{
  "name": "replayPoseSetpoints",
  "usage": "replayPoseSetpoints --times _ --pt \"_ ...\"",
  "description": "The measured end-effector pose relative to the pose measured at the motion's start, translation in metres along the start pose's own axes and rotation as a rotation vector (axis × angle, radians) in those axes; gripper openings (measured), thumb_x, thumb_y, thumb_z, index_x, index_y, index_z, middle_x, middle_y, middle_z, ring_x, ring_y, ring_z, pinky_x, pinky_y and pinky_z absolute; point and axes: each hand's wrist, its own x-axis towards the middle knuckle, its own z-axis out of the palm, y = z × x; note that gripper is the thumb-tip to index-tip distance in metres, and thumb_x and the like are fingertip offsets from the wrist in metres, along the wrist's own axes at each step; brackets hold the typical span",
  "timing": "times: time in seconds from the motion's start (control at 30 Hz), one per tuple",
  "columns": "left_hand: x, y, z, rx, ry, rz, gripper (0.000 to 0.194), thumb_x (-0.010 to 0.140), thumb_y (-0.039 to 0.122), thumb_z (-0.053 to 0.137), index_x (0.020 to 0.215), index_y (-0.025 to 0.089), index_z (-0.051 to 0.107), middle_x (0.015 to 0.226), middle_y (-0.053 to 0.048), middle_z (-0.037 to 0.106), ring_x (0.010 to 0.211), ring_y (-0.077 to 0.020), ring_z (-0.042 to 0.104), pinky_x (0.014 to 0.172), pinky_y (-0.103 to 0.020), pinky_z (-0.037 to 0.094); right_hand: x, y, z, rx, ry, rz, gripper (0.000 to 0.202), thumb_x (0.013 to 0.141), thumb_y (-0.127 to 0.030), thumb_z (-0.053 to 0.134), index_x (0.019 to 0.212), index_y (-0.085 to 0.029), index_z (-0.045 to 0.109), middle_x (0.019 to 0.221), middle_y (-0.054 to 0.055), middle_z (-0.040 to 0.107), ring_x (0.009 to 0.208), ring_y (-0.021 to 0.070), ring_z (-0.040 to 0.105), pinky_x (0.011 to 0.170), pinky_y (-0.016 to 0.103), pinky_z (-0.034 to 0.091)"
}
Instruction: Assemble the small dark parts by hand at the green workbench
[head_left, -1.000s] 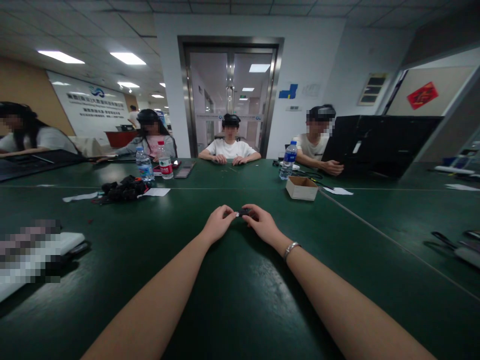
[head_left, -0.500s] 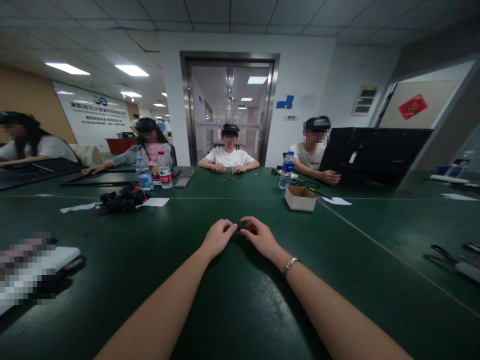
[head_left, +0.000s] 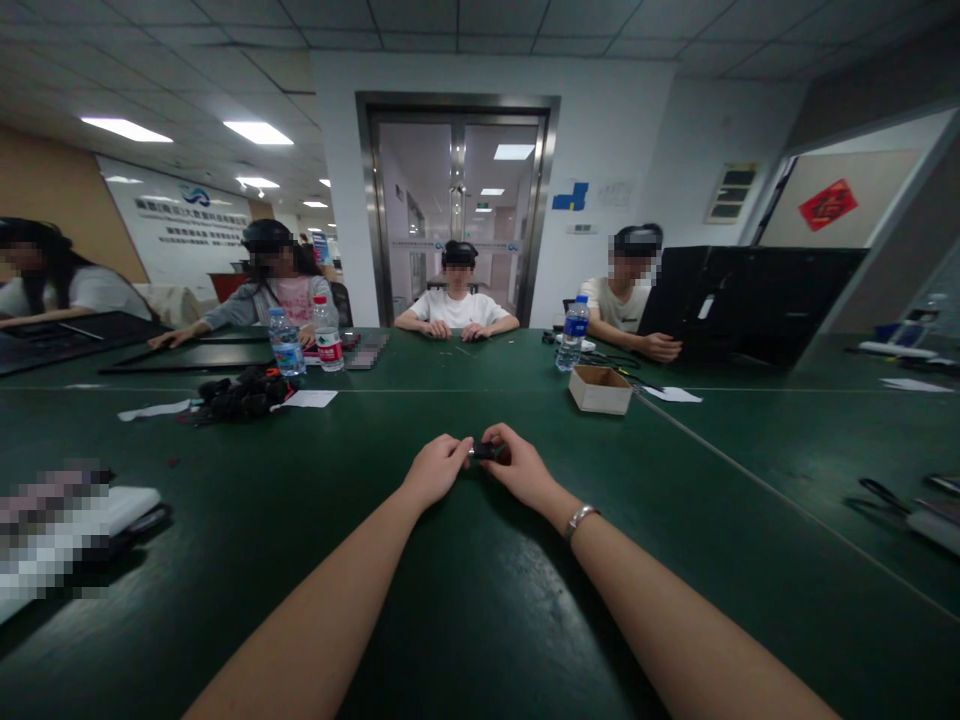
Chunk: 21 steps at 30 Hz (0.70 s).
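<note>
A small black stick-like object with a silvery end is held between my two hands, over the green table. It is too small for me to tell its kind. My left hand pinches it at the silvery end. On the other side my right hand grips the black part between thumb and fingers, the fingers curled. The hands are close together but apart, and my fingers hide part of the object.
Beyond my hands stand an open cardboard box and a water bottle. At left are a black cable heap and two more bottles. Several people sit around the table; a large black panel stands at right.
The silvery end now shows beside my left fingertips, where before only black was visible. Both hands stay in nearly the same place, and the scene has shifted slightly upward in view.
</note>
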Motion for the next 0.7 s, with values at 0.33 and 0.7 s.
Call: replayPoseSetpoints --times 0.33,0.7 --pt "-0.0022 0.0021 0.0004 -0.155 -0.007 0.014 0.027 0.079 0.043 0.055 0.094 0.021 0.061 0.094 -0.002 0.065 0.083 -0.0155 0.059 0.076 -0.027 0.046 0.0004 0.0017 0.0000 0.010 0.014 -0.008 0.027 0.068 -0.018 0.059 0.094 -0.021 0.053 0.088 -0.002 0.055 0.066 0.0101 0.050 0.063 0.024 0.042" --pt "-0.0006 -0.0026 0.0021 -0.124 0.001 0.011 0.026 0.078 0.043 0.056 0.089 0.020 0.062 0.088 -0.002 0.066 0.078 -0.0156 0.059 0.071 -0.027 0.046 0.0010 0.0010 -0.0003 0.006 0.007 -0.008 0.027 0.068 -0.016 0.056 0.094 -0.021 0.052 0.087 -0.002 0.054 0.067 0.0108 0.050 0.063 0.025 0.041"
